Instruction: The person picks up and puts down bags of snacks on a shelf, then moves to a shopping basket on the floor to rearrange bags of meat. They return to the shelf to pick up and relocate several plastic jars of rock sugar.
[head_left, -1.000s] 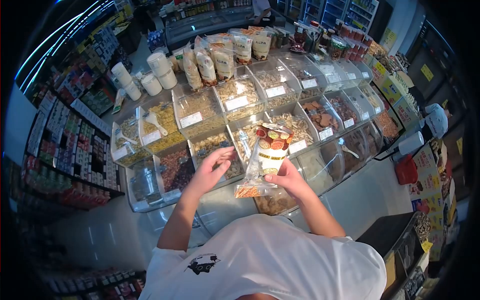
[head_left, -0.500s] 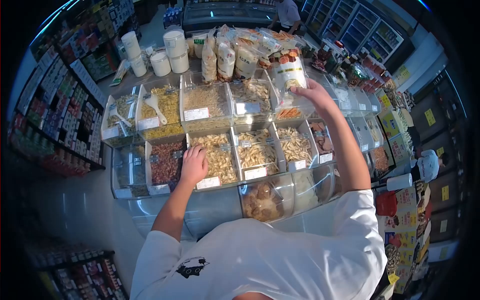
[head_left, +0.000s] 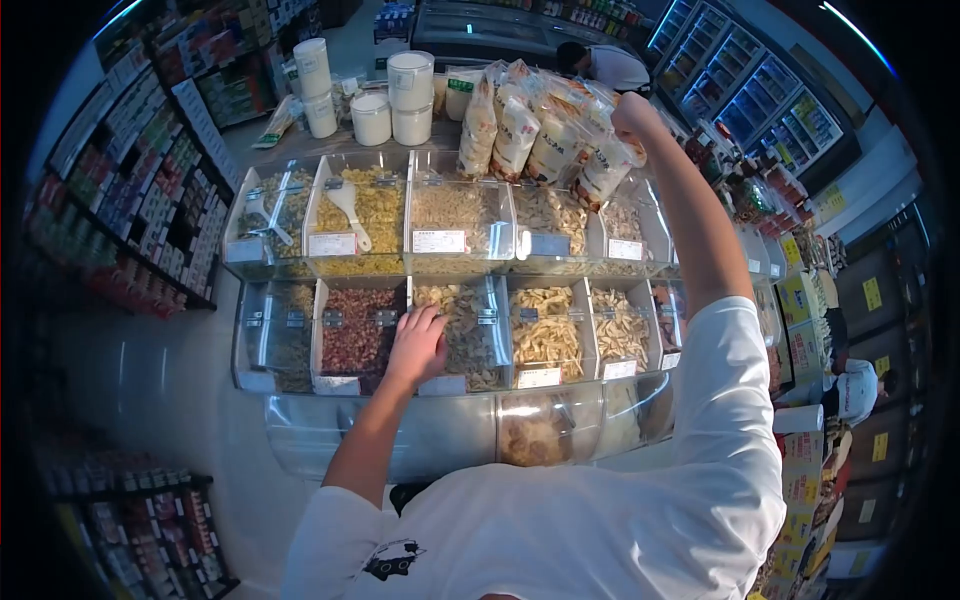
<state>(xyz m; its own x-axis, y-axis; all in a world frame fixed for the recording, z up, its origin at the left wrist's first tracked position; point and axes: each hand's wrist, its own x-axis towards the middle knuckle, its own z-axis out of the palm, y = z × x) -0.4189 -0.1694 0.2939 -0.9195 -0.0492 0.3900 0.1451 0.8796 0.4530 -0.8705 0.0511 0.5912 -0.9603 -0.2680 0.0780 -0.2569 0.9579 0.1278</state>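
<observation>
2 rows of clear bins (head_left: 460, 225), yellow pieces and a white scoop (head_left: 345, 205) upper left, red bits below, left hand (head_left: 415, 347) flat on a lid (head_left: 455, 330) over pale slices, right hand (head_left: 632, 112) closed on a bag (head_left: 605, 165) among upright bags (head_left: 520, 130) behind.

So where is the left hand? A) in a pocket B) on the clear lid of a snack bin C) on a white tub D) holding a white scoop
B: the left hand lies flat on the clear lid of a bin in the lower row, apart from the scoop and the tubs.
</observation>
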